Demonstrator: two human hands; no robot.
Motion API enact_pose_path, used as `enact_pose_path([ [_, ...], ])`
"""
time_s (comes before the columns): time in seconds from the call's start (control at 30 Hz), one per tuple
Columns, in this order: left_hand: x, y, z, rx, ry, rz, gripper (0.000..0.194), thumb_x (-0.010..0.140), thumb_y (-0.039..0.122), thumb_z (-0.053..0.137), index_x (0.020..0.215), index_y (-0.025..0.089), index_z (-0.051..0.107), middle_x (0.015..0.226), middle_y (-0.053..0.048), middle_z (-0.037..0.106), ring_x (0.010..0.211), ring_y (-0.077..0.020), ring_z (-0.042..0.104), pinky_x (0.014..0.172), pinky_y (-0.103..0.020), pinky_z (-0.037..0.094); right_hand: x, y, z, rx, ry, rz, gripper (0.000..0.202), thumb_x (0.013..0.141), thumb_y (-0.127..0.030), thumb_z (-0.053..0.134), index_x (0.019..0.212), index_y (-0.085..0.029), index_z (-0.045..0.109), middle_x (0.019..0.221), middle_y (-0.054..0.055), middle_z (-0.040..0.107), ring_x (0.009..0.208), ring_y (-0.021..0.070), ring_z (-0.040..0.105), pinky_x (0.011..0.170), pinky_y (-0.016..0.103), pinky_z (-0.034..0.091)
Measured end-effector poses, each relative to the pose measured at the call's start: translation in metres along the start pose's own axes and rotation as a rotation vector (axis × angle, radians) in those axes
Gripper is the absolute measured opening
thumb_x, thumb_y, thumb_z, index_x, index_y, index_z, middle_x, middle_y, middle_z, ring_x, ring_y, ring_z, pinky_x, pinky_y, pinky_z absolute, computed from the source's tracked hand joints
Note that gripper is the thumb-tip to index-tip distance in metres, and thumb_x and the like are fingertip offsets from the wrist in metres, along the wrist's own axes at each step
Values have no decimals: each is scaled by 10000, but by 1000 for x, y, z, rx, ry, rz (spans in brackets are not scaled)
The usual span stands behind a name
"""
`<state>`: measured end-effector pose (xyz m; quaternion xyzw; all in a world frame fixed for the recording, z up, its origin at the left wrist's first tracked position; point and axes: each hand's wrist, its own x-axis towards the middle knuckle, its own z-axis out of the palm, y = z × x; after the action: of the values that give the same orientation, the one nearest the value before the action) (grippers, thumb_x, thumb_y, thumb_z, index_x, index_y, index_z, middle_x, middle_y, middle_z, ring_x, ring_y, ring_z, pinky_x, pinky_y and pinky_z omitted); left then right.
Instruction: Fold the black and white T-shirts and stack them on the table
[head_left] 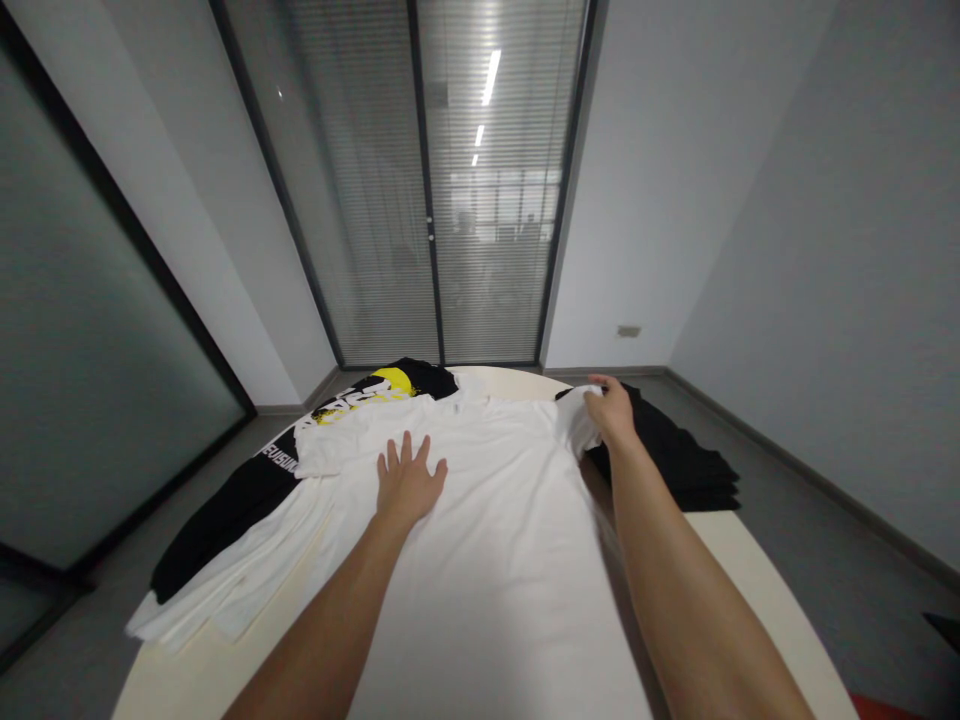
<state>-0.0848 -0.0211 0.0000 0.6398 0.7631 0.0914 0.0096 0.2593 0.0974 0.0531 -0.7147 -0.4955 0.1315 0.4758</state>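
White T-shirt (510, 560) spread from table's (757, 560) near edge toward far edge. Left hand (409, 483): fingers spread, palm-down on shirt. Right hand (613, 408): grips its right-side sleeve, beside black stack (682, 455).

1. White T-shirt (495, 540): matt knitted cloth, smooth overall, with soft creases across the chest.
2. Folded black garments (675, 450): matt cloth, with layered edges.
3. Black printed garment (232, 515): matt cloth bearing a yellow and white print; the print's finish is too small to tell.
4. Tabletop (757, 560): smooth, cream-coloured, low in sheen; material uncertain.
5. Glass panels (360, 180): smooth and glossy, with slatted blinds (487, 280) showing fine horizontal ribbing.
6. Wall (675, 180): smooth, matt, painted-looking.
7. Floor (817, 500): grey, matt; texture indistinct.
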Motion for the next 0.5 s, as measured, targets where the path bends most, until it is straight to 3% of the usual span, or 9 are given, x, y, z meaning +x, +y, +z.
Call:
enact_pose_path([
  [0.27, -1, 0, -1, -2, -1, -1, 676, 974, 582, 363, 1574, 272, 373, 1683, -79, 220, 1538, -408, 151, 1226, -574, 157, -2, -12, -3, 25, -30, 6, 434, 761, -264, 626, 1156, -109, 716, 957, 106, 730, 799, 209, 651, 751, 285, 496],
  [0.5, -1, 0, -1, -6, -1, -2, 674, 972, 586, 360, 1573, 279, 376, 1685, -74, 212, 1540, -409, 145, 1226, -575, 155, -17, -49, -8, -19, -338, -247, 365, 787, -316, 690, 1103, -137, 726, 828, 34, 682, 717, 156, 601, 682, 252, 460],
])
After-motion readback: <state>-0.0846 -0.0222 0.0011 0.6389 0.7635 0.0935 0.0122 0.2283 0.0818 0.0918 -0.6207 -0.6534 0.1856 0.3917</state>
